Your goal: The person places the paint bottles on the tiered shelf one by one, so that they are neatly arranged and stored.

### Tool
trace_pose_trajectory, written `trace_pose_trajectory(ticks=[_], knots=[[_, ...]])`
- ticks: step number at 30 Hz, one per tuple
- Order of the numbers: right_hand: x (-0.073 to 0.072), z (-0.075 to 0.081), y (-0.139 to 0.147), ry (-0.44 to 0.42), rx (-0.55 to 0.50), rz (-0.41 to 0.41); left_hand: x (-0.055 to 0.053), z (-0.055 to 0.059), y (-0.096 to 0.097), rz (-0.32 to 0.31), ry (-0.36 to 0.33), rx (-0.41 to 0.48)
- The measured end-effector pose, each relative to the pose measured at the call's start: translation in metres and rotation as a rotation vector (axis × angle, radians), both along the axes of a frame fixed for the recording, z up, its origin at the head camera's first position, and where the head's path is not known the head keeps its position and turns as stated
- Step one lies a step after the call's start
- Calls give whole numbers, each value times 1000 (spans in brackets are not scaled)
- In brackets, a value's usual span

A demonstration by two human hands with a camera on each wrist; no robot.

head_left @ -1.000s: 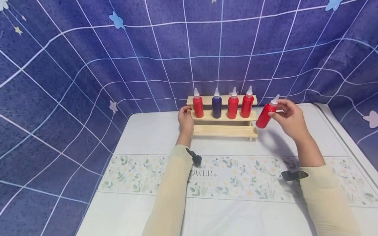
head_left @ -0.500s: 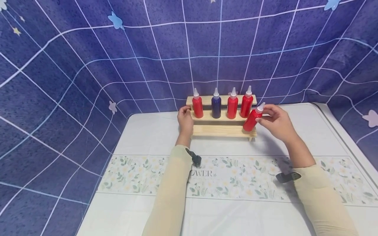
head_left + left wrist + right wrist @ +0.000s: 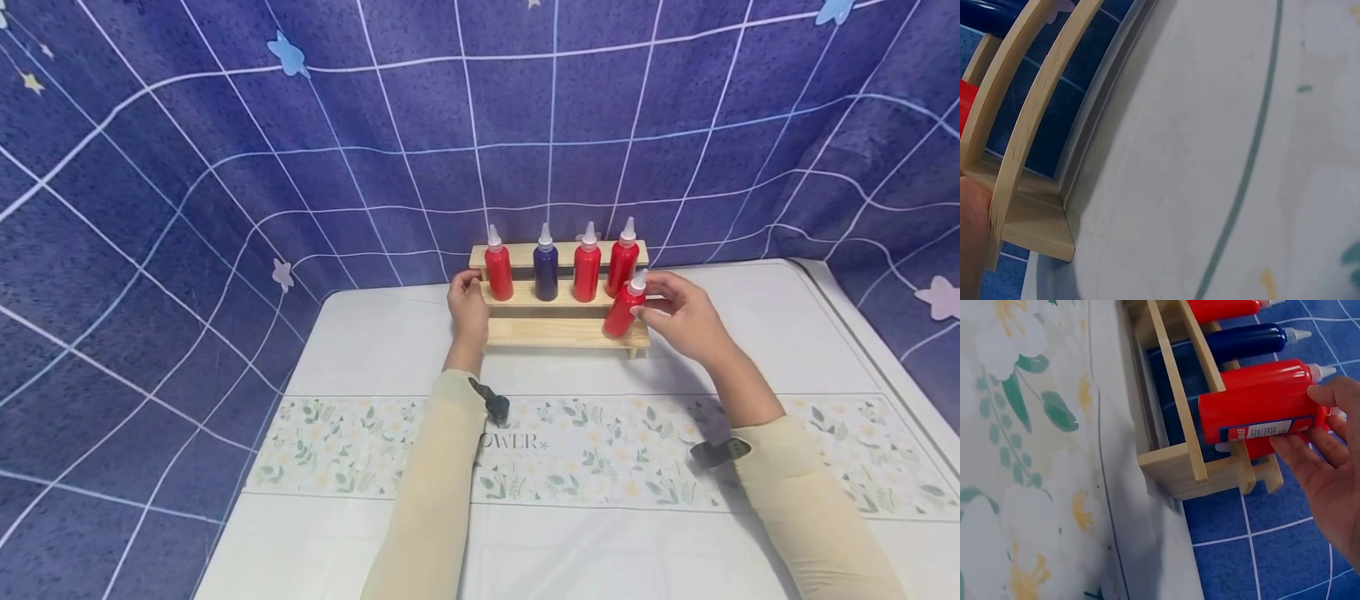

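Note:
A three-tier wooden rack (image 3: 551,332) stands at the back of the table. On its middle tier are a red squeeze bottle (image 3: 498,273), a dark blue squeeze bottle (image 3: 546,273) and two more red ones, all with white pointed caps. My left hand (image 3: 468,312) holds the rack's left end; only part of that hand shows in the left wrist view. Between thumb and fingers, my right hand (image 3: 682,317) pinches another red squeeze bottle (image 3: 1254,415) near its neck. That bottle leans, cap to the right, over the right end of the lowest tier; whether its base touches the wood I cannot tell.
The white table (image 3: 375,333) carries a floral printed strip (image 3: 585,467) across its middle. Behind and to the left hangs a dark blue curtain (image 3: 360,183) with white grid lines and stars, close behind the rack.
My right hand has carried the red squeeze bottle leftward, from beside the rack to over the lowest tier's right end. The left hand has stayed at the rack's left end.

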State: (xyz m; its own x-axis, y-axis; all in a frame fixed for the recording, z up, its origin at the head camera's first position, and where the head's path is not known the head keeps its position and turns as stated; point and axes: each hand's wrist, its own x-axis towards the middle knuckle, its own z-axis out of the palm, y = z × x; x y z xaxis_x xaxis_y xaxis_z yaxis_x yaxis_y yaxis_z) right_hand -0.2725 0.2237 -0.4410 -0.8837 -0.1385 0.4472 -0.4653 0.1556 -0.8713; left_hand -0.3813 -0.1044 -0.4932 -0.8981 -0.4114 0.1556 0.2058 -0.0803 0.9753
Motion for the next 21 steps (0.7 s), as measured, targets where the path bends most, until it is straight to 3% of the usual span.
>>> trace_pose_trajectory(ticks=[21], knots=[[-3,-7,-12,-25,187,-141,0,0,-2,-14,-3,2]])
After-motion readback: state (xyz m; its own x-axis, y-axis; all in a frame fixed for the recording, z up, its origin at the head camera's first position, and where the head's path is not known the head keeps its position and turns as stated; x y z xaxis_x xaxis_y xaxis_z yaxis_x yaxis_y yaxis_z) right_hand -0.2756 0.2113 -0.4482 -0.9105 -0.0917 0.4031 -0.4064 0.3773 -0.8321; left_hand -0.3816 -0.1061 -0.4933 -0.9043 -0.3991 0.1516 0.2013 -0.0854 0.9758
